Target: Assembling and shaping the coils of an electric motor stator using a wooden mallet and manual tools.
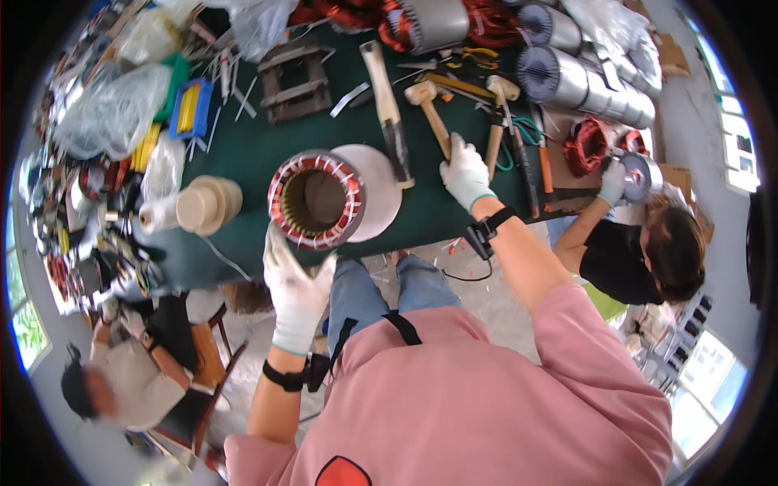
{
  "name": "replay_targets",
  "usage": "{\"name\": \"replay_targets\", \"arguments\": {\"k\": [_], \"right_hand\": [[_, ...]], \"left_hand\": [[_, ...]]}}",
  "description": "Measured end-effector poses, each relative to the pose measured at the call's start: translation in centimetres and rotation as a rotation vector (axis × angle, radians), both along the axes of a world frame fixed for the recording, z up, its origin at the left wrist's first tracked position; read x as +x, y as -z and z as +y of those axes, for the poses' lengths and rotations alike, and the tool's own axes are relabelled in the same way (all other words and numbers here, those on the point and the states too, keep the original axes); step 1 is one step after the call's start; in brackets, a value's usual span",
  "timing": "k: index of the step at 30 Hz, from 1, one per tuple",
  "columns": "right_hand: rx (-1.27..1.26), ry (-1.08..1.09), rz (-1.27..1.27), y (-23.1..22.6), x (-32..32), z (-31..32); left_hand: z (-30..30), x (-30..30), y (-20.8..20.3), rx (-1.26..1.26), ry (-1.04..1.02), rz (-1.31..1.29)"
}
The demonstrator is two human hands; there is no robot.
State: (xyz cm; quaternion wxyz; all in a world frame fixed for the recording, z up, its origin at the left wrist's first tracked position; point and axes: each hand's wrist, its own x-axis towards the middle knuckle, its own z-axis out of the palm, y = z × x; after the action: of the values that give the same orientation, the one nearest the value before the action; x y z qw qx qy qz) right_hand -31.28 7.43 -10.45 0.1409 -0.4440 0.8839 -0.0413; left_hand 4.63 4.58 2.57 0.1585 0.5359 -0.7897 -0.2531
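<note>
Left of centre, the white-gloved left hand (297, 285), thumb spread wide, touches a grey metal, ring-shaped stator (300, 209); its red winding (353, 194) looks laced, anything left undone unclear. Right of centre, the white-gloved right hand (468, 175) meets a pale wooden mallet (438, 128), grip unclear.

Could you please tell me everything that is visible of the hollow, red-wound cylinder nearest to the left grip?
The hollow cylinder looks metallic and dark grey outside; its rim carries thick red winding tied with white lacing. Yellowish strips line its inner wall. Its round opening faces the camera. It is on the green table side, overlapping a pale round shape. The gloved left grip appears to touch its lower-left rim.
</note>
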Motion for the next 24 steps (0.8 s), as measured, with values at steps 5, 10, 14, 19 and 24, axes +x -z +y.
{"name": "replay_targets", "arguments": {"k": [5,10,14,19,24], "right_hand": [[-0.264,0.183,-0.578,-1.2,-0.9,3.2],[-0.058,0.269,-0.947,-18.0,6.4,7.8],[0.006,0.056,-0.767,-25.8,-3.5,6.5],[-0.365,-0.359,0.100,-35.3,-13.8,0.6],[0.492,-0.473,-0.546,-26.0,4.3,2.3]], "left_hand": [[-0.3,-0.1,1.6,-0.074,-0.034,0.024],[-2.2,-0.5,4.3,-0.207,0.016,0.199],[-2.6,-0.1,5.3,-0.235,0.006,0.267],[-2.9,-1.4,6.3,-0.283,0.040,0.396],[-2.4,-0.1,6.2,-0.249,0.013,0.320]]}}
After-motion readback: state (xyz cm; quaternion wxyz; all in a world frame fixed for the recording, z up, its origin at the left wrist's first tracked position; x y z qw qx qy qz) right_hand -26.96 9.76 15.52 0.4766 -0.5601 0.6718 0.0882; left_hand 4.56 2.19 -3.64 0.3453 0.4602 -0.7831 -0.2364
